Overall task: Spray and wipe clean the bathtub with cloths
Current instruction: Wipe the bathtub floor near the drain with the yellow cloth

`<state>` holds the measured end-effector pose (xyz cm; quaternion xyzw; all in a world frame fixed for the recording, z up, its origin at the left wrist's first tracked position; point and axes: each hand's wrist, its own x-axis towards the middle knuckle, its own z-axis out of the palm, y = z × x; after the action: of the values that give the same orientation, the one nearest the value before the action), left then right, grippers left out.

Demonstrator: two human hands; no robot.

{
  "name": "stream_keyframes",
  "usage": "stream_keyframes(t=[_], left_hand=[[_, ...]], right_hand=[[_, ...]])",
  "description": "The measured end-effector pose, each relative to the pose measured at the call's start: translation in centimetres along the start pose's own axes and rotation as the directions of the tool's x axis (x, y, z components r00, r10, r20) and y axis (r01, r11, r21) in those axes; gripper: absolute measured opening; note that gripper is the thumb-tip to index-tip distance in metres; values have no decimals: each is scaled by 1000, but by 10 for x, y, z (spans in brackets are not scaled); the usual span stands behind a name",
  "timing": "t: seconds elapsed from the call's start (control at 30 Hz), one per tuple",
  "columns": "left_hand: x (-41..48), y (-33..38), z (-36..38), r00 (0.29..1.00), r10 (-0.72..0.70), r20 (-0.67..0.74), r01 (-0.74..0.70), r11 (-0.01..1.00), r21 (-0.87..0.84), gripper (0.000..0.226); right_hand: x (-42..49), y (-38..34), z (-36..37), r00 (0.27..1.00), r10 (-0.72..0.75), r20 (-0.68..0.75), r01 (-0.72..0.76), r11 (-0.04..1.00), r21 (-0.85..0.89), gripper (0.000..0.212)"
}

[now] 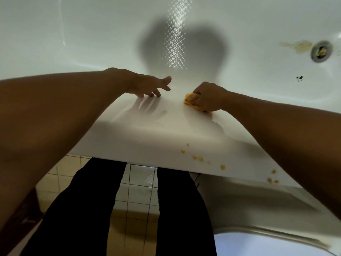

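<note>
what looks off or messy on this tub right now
Yellow crumbs lie scattered on the tub rim near its outer edge, seemingly shed by the yellow cloth the right hand grips. A brownish stain sits beside the drain, and a small dark mark spots the tub floor nearby.

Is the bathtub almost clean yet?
Not yet. The rim looks wet and shiny near the hands, so that part seems wiped. Right now the right hand grips a yellow cloth against it while the left hand rests its fingers there. To do: yellow crumbs on the rim's near edge, brownish stains by the drain, and a dark speck inside the bathtub.
</note>
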<state>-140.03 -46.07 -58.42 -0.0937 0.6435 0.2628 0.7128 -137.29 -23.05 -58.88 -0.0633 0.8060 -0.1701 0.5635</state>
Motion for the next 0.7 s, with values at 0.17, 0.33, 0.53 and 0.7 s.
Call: stream_keyframes(t=[0.17,0.33,0.53,0.7], left_hand=[[-3,-11,-3,1000,24,2,-24,999,-38,65],[-9,-16,-6,999,39,-5,-39,999,-20,64],[-15,-27,-14,999,50,-10,-50,998,-23,65],[-26,-43,-27,999,43,-6,-43,998,-49,65]], right_hand=[[-16,-1,-7,999,30,36,-33,996,83,21],[-30,-8,-12,973,229,11,-229,973,-15,21],[-9,-86,3,997,78,28,-81,988,132,29],[-13,-50,-11,974,222,48,-226,967,121,25]])
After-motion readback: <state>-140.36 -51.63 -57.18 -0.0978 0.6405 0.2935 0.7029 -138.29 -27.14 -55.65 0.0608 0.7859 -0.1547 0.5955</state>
